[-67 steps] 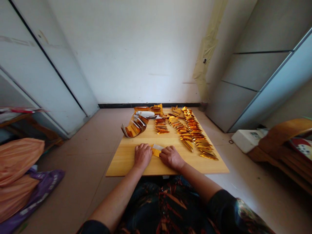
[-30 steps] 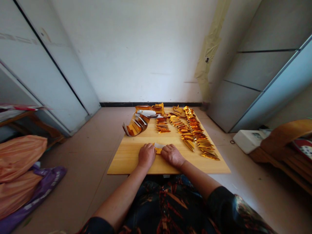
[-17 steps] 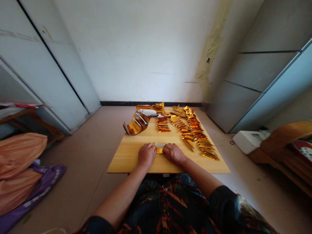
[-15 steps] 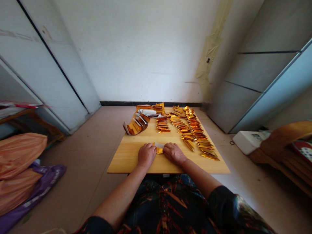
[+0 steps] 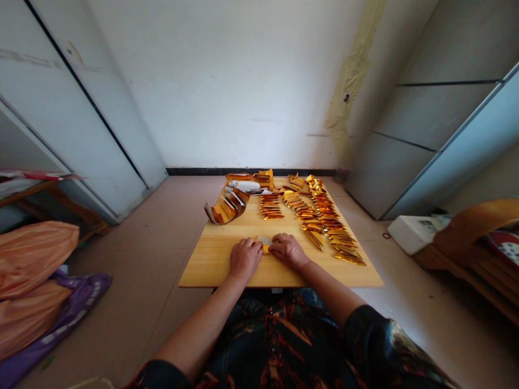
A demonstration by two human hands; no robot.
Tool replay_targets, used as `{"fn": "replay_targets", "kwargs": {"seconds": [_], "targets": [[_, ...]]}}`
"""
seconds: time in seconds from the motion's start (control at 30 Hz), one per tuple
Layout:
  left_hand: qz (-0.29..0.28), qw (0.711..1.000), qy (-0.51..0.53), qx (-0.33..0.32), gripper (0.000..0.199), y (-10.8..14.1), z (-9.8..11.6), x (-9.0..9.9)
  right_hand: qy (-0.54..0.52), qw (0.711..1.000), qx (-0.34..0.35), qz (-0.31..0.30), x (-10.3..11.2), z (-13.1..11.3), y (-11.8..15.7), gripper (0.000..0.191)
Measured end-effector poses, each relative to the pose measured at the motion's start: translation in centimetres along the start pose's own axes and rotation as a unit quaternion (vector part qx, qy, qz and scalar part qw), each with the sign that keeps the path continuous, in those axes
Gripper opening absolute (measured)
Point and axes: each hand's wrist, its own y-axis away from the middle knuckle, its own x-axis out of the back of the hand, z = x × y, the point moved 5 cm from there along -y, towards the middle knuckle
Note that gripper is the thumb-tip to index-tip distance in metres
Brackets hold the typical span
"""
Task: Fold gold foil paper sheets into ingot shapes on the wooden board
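Note:
A small gold and white paper lies on the wooden board between my two hands. My left hand has its fingers closed on the paper's left side. From the right, my right hand grips the other side, its fingers bent and pressed together. Rows of folded gold paper pieces run down the right of the board, and a shorter stack stands beyond my hands. At the back left is a curled bundle of gold sheets.
A white item lies among gold papers at the board's far edge, near the wall. Orange bags and a purple bag are on the left. A white box and wooden furniture stand on the right.
My hands have moved slightly closer together, and less of the paper shows between them. The fingers of my right hand have shifted a little to the left.

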Motion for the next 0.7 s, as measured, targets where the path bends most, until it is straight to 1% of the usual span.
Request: {"fn": "replay_targets", "kwargs": {"seconds": [0.13,0.27,0.4,0.5,0.6,0.7], "targets": [[-0.019,1.0,0.014,0.01,0.026,-0.1,0.1,0.1,-0.01,1.0,-0.022,0.001,-0.1,0.4,0.0,0.015],[-0.026,1.0,0.003,0.005,0.026,-0.1,0.2,0.2,-0.052,0.997,-0.046,0.011,0.1,0.8,0.1,0.012],[-0.033,0.999,-0.009,-0.004,0.029,-0.1,0.3,0.3,-0.075,0.995,-0.061,0.004,0.3,0.8,0.0,0.013],[-0.03,0.999,-0.008,-0.011,0.03,0.0,0.3,0.1,-0.068,0.993,-0.098,-0.008,0.3,0.7,-0.4,0.014],[-0.023,1.0,-0.011,-0.017,0.031,0.2,0.2,0.1,-0.038,0.99,-0.136,-0.024,0.3,0.5,-0.7,0.017],[-0.024,0.999,-0.01,-0.023,0.031,0.3,0.2,0.0,0.011,0.988,-0.147,-0.055,0.3,0.1,-1.2,0.021]]}}
